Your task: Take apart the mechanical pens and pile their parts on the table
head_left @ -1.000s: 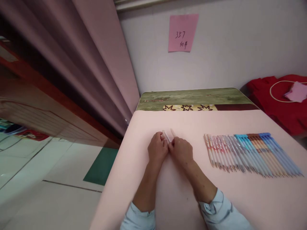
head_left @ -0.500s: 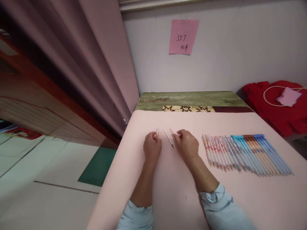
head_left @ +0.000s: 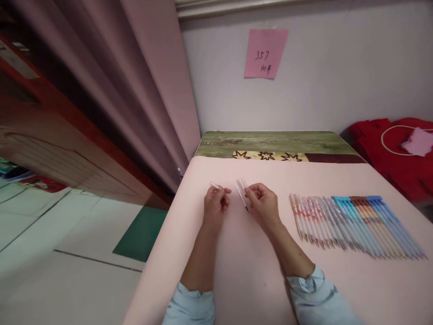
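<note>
Between the fingers of my left hand is a short, pale pen part, now lying slantwise; its exact kind is too small to make out. My right hand pinches a slim whitish pen piece, its upper end poking out past the fingertips. A white pen refill with a dark tip lies on the pink tabletop between the hands, just left of the right fingers. Farther right is a neat row of pens in clear, grey, light blue, brown and blue.
Beyond the pink cover is a green board with a patterned strip. Red cloth with a cord and pink notes sits at the right. A curtain and a wooden panel stand at the left. A pink note hangs on the wall.
The pen part in my left hand has tipped from upright to slanting left, and the left fingers have loosened. The view has shifted slightly. My right hand keeps its pinch near the refill.
</note>
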Demonstrator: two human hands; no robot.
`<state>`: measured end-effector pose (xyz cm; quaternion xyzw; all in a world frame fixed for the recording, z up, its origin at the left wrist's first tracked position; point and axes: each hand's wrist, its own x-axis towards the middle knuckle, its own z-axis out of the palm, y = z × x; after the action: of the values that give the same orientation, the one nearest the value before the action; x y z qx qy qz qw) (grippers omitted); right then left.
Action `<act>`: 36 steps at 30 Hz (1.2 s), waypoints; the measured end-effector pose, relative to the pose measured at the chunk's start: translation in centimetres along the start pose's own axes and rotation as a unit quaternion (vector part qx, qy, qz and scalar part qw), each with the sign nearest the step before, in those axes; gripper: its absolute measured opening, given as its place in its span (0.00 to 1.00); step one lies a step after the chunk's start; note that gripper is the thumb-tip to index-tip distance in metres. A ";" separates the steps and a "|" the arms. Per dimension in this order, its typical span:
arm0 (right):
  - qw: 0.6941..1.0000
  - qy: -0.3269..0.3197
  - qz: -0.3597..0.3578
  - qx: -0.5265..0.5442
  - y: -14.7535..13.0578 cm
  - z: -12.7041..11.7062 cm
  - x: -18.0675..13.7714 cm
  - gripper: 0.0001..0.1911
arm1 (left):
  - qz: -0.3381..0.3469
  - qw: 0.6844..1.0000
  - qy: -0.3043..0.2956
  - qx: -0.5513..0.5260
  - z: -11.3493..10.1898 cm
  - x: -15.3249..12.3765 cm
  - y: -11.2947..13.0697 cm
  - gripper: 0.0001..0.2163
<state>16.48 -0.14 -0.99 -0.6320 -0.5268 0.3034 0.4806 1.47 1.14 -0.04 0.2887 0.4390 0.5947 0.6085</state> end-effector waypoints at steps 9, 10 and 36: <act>0.994 -0.087 -0.060 0.015 -0.5 0.4 -0.5 0.16 | -0.029 1.000 -0.009 0.001 -0.2 -0.1 0.3 0.17; 0.995 -0.084 -0.057 -0.020 -0.6 0.2 -0.5 0.16 | -0.011 1.000 0.012 -0.014 -0.4 0.1 0.3 0.17; 0.879 -0.174 0.014 -0.445 -3.5 0.1 -1.5 0.12 | 0.049 0.995 0.083 -0.026 -1.0 0.3 0.2 0.21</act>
<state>14.64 -1.64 1.99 -0.7235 -0.6725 0.1491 0.0452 0.45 1.32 -0.40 0.2436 0.4576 0.6571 0.5473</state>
